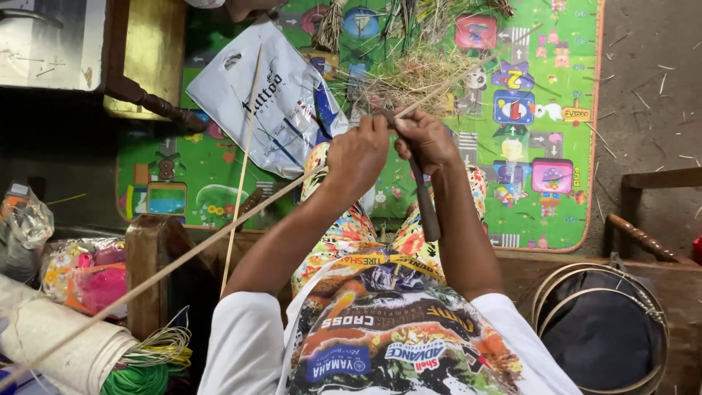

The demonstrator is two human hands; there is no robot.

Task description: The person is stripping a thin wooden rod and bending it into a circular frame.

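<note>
Two hands meet in the middle of the view, above a bright green play mat (219, 175) printed with cartoon pictures. The left hand (358, 155) is closed around a long pale bamboo strip (183, 260), which runs from the fingers down and leftward past the person's knee to the lower left corner of the view. The right hand (426, 139) is clamped on a knife with a dark handle (425, 205); the handle slants down from the fist toward the person's lap, and the blade end is hidden between the two hands, so where it meets the strip cannot be made out. Beyond the hands, the strip's far end points up and right into a heap of dry shavings and fibres (420, 73) lying on the mat.

A second thin bamboo strip (243, 168) lies nearly upright across a white plastic bag (274, 95) spread on the mat just left of the hands. At the lower left are a roll of pale cloth (66, 344) and a bundle of green and yellow cord (150, 362). At the lower right sits a round dark sieve with a wire-bound rim (599, 329).
</note>
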